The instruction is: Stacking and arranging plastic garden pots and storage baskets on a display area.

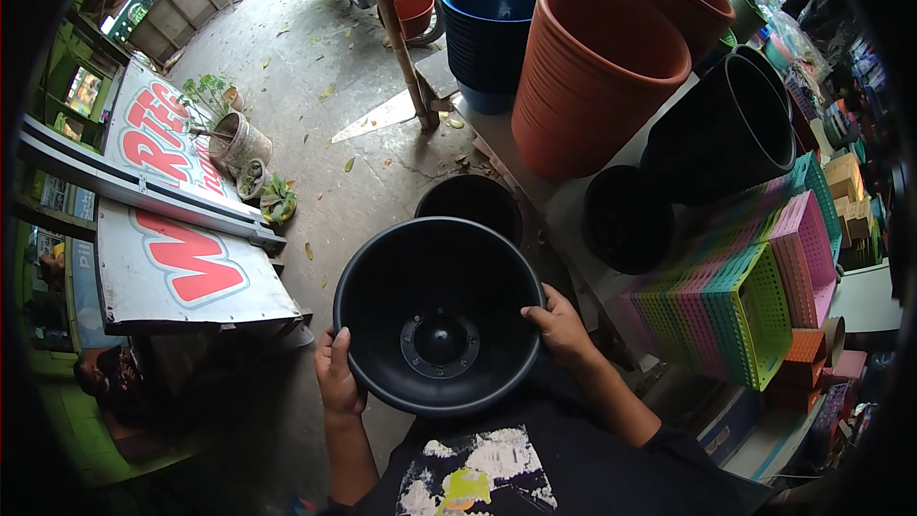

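Observation:
A round black plastic plant pot [382, 287] is held up in front of my body, its mouth facing me. Its bottom shows a raised dome with a ring of small holes around it. My left hand [341, 377] grips the rim at the lower left, thumb over the edge. On the right side of the rim, my right hand [564, 328] is closed the same way, its thumb on the inside. The fingers of both hands are partly hidden behind the wall. Just beyond the pot, a second black pot [473, 201] is partly covered by it.
To the right, a low table [564, 201] bears stacked terracotta-coloured pots [583, 86], blue pots [485, 48], black pots [707, 134] and coloured perforated baskets [712, 296]. A wooden post [396, 38] stands ahead. White sign panels [191, 268] and potted plants [239, 143] line the left.

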Available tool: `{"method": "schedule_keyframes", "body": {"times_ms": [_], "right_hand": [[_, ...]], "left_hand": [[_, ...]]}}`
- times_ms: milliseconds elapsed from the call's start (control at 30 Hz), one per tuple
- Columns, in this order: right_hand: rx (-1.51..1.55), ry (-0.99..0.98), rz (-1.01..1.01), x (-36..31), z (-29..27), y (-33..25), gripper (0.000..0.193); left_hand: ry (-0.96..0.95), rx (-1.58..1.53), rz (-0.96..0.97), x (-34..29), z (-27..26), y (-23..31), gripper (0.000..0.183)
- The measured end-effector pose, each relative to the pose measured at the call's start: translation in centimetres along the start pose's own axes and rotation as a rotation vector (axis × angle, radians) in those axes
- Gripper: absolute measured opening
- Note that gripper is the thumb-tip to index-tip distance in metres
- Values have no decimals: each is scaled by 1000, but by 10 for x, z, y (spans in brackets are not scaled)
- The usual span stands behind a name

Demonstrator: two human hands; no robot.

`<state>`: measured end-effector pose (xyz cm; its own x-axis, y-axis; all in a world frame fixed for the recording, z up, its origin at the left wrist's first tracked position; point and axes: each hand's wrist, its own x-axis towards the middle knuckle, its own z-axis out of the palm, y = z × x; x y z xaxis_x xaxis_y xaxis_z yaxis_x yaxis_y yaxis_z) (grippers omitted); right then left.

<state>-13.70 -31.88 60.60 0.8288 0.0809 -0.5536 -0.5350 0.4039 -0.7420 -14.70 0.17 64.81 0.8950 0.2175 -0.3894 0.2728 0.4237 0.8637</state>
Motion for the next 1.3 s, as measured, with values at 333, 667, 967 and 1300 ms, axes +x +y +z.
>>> {"method": "schedule_keyframes", "body": {"times_ms": [333, 667, 967, 1300], "right_hand": [[73, 37, -95, 1, 15, 14, 45], [1, 73, -92, 29, 22, 50, 42], [0, 95, 3, 43, 31, 70, 36], [58, 154, -48, 55, 32, 59, 40]], "left_hand": [[-26, 44, 101, 0, -9, 0, 28], [-49, 281, 254, -9, -6, 10, 26], [-18, 347, 272, -6, -9, 17, 25], [-52, 1471, 892, -14, 19, 23, 43]]}}
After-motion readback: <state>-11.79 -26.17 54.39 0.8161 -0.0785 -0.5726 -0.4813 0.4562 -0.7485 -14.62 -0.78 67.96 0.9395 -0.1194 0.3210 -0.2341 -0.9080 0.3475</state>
